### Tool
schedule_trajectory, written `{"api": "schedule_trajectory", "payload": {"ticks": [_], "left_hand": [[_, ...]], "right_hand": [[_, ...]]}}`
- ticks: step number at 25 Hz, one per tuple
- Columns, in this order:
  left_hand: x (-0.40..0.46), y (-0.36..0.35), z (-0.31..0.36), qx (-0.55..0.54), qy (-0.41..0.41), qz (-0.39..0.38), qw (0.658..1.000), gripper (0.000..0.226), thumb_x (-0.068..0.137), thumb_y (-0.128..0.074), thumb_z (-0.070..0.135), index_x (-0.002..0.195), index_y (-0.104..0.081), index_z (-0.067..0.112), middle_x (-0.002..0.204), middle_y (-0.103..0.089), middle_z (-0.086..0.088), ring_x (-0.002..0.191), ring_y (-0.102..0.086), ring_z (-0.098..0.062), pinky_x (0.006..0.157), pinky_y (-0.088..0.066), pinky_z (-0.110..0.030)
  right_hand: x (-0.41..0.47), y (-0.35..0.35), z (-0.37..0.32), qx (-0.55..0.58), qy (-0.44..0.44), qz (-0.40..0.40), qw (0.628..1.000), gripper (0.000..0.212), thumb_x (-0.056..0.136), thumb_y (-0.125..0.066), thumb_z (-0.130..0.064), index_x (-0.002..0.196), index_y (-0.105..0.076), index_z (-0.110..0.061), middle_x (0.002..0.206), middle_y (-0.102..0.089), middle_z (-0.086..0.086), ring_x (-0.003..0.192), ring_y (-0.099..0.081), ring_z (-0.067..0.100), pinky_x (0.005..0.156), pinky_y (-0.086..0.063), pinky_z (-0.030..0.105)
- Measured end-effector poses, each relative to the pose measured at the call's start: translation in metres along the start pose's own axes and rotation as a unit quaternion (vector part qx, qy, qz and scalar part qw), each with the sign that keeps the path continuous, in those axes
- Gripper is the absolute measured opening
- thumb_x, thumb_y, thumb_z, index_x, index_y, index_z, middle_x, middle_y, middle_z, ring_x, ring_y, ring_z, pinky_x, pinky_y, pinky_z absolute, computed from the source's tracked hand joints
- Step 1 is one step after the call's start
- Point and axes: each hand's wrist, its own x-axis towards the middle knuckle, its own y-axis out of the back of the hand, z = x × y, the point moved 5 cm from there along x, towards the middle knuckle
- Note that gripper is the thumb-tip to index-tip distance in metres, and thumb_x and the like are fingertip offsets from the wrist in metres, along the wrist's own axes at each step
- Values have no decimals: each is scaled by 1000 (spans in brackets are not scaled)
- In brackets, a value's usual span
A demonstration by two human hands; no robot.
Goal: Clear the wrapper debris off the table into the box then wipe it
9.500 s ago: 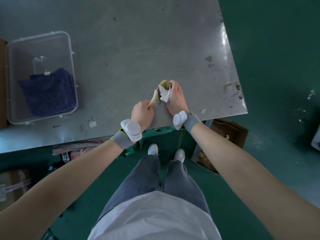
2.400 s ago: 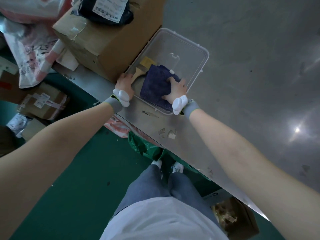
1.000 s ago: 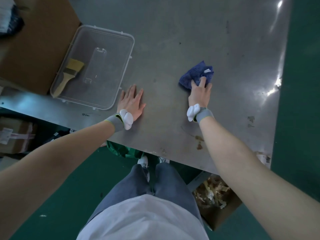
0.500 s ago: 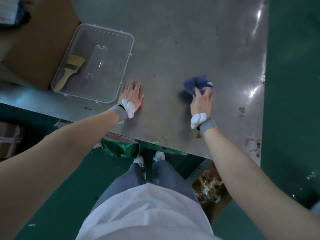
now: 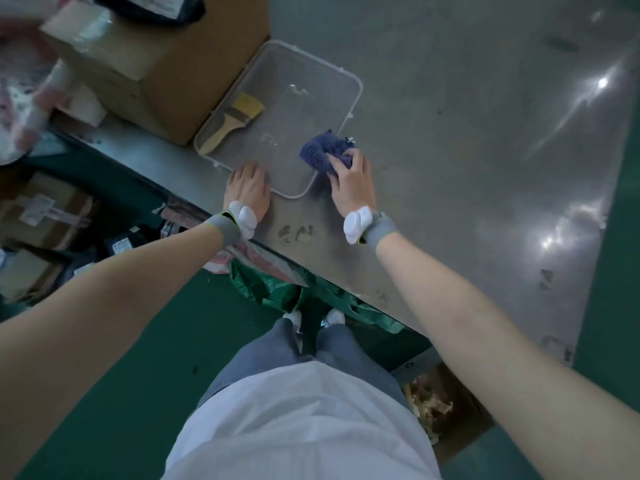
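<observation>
My right hand (image 5: 351,183) grips a bunched dark blue cloth (image 5: 320,152) at the near right rim of a clear plastic box (image 5: 349,102); part of the cloth hangs over the box. A wooden brush with yellow bristles (image 5: 232,123) lies inside the box at its left side. My left hand (image 5: 247,188) rests on the grey metal table (image 5: 467,161) against the box's near corner, its fingertips hidden. A few stuck wrapper scraps (image 5: 296,233) sit on the table near its front edge, between my wrists.
A large cardboard box (image 5: 152,67) stands on the table left of the clear box. Parcels and bags (image 5: 45,209) crowd the floor at left. A green bag (image 5: 277,289) hangs under the table edge. A carton of wrapper debris (image 5: 433,407) sits on the floor at right.
My right hand has carried the blue cloth left from the middle of the table to the clear box's rim. My left hand has shifted up against the box's corner.
</observation>
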Motion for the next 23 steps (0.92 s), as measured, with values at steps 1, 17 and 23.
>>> {"api": "schedule_trajectory", "payload": {"ticks": [1,17,23], "left_hand": [[1,3,-9,3,0,4,1000,40,93,-45,16,131,-46,1,144,-42,-20,130,-42,-38,108,-32,-46],[29,21,-47,26,-47,13,998,32,96,-40,21,116,-63,10,123,-58,-13,117,-52,-34,109,-29,-42],[42,43,-41,72,-26,-11,997,30,91,-45,20,108,-62,3,116,-59,-19,107,-56,-37,96,-38,-43]], "right_hand": [[18,-6,-14,-3,7,-11,1000,35,91,-53,-15,124,-61,-14,123,-49,22,111,-48,43,92,-47,46],[48,-65,-54,-130,-38,-199,971,49,100,-22,-49,148,-23,-38,161,-13,-4,141,-16,42,107,-24,50],[53,-17,-31,-35,-34,-134,990,50,100,-36,-36,149,-25,-29,157,-19,14,129,-41,44,105,-37,48]]}}
